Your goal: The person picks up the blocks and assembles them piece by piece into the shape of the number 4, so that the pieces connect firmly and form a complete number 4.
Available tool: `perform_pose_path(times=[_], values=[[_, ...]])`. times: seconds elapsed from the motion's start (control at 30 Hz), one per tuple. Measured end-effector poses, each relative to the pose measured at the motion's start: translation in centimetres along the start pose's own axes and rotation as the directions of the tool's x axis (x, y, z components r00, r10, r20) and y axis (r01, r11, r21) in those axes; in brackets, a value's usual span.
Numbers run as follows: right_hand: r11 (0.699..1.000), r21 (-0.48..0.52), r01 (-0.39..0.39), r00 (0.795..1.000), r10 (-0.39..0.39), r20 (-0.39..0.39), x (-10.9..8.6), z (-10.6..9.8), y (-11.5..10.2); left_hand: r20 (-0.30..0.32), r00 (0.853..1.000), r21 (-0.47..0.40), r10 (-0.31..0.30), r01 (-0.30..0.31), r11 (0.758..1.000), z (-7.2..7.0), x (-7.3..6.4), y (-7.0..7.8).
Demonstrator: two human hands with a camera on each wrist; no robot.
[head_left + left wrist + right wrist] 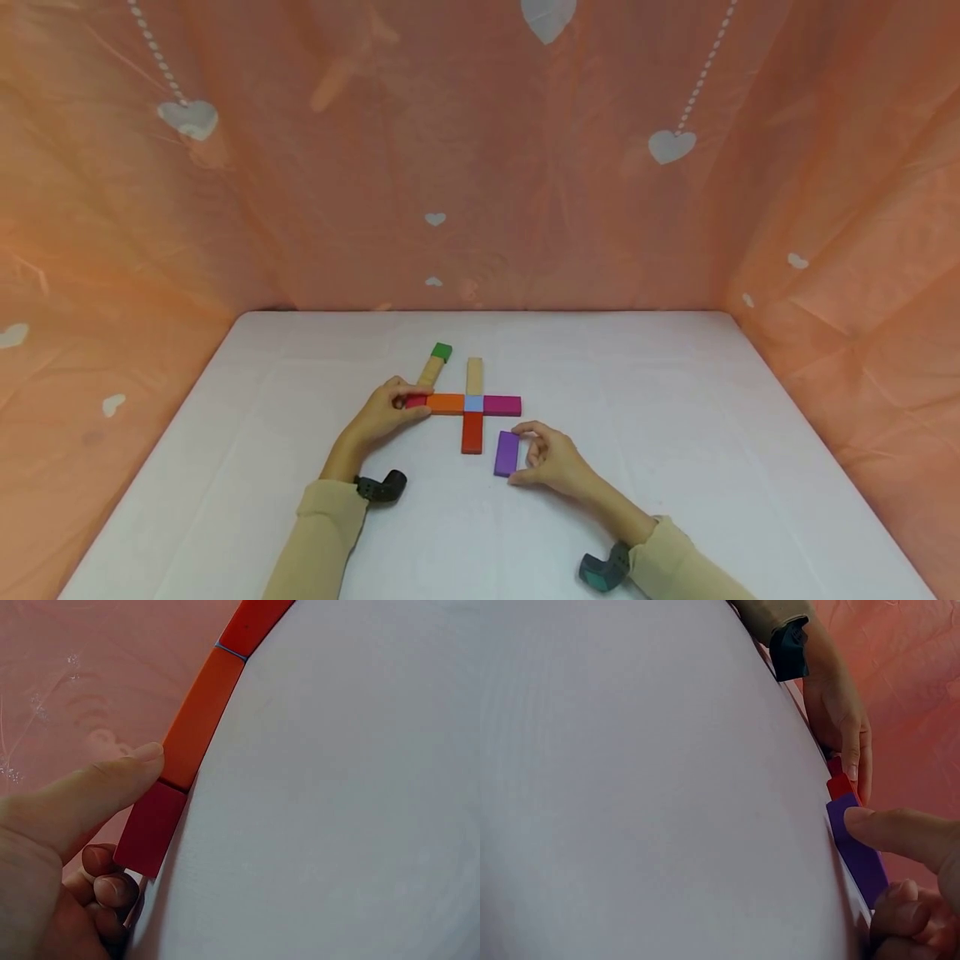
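My left hand [387, 414] holds a small crimson block [152, 829] between thumb and fingers, at the left end of a row of blocks. Touching that block's right side is an orange block [446, 404], followed by a light blue square block [474, 404] and a magenta block [502, 406]. From the blue square a plain wooden block [475, 377] extends away and a red block [472, 433] extends toward me. My right hand [557, 461] pinches a purple block [506, 453] by its two short ends, slightly tilted, apart from the red one.
Beyond my left hand another plain wooden block [431, 371] slants away, with a green block [442, 352] at its far end. A white-covered table [675, 400] carries everything. Orange cloth [480, 167] with pale hearts hangs behind and at both sides.
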State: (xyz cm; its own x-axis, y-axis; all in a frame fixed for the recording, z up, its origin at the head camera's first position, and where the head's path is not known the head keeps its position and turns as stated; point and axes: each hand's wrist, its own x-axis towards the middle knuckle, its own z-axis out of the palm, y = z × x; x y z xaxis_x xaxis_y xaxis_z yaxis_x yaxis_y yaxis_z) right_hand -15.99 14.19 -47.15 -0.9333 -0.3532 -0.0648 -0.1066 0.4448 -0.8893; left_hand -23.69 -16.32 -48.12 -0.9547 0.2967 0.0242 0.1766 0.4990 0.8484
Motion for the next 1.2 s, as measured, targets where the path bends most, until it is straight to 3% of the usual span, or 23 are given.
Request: perform_pose_path(times=[0.33,0.77,1.2], values=[[0.999,-0.04,-0.008,0.999,0.009,0.038,-0.05,0.15,0.04,0.007,1.0,-0.008,-0.016,0.016,1.0,0.17,-0.06,-0.09],[0.995,-0.033,0.09,0.994,-0.088,0.071,-0.36,0.25,0.02,0.001,1.0,-0.009,-0.006,0.006,1.0,-0.02,-0.07,0.02],[0.995,-0.03,0.09,0.991,-0.087,0.105,-0.8,0.55,-0.5,-0.008,1.0,0.013,0.008,-0.008,1.0,-0.1,-0.07,0.11]])
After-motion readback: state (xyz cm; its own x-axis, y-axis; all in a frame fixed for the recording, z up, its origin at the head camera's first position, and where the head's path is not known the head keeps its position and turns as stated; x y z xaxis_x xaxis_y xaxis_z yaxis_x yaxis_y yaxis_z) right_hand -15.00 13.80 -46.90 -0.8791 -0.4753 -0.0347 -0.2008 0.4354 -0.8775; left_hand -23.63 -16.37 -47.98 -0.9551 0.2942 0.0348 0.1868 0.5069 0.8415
